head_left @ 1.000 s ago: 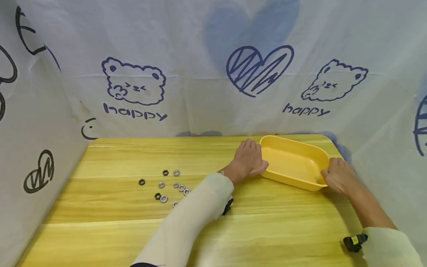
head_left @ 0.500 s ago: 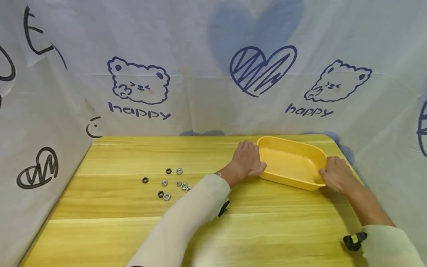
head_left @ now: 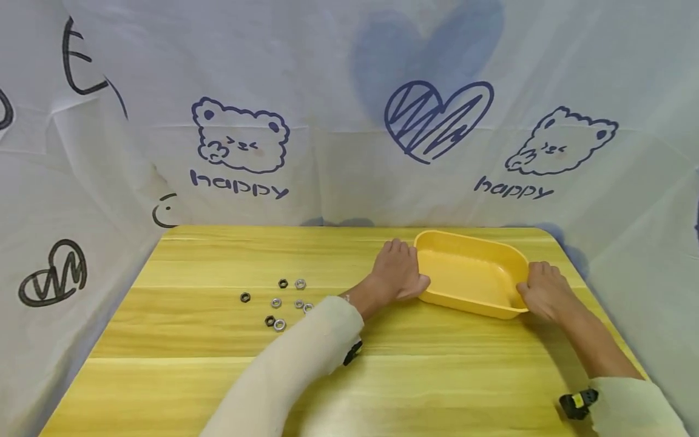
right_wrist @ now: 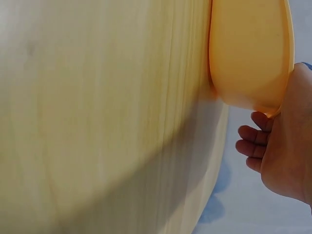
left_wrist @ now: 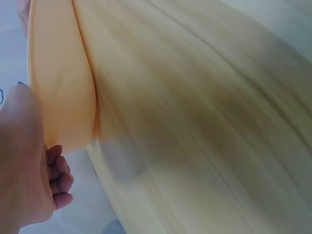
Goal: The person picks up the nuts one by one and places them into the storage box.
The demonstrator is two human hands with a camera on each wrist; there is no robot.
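A shallow yellow plastic tray (head_left: 471,276) with nothing in it sits at the back right of the wooden table. My left hand (head_left: 397,270) grips its left end, thumb over the rim at the near side. At the opposite end my right hand (head_left: 548,291) holds the rim, thumb toward the inside. Curled fingers (left_wrist: 62,180) show below the tray's end in the left wrist view, and likewise fingers (right_wrist: 253,141) in the right wrist view. Left of the tray lie several loose hex nuts, silver ones (head_left: 300,284) and black ones (head_left: 245,297); the left sleeve may hide others.
The table (head_left: 415,376) has a pale yellow wood-grain top. White cloth (head_left: 338,164) with blue drawings hangs behind it and along both sides. The left forearm's sleeve (head_left: 295,358) crosses in front of the nuts.
Both hands have slid the tray a little to the left, toward the nuts. The view has shifted slightly, and the left sleeve now covers more of the nuts.
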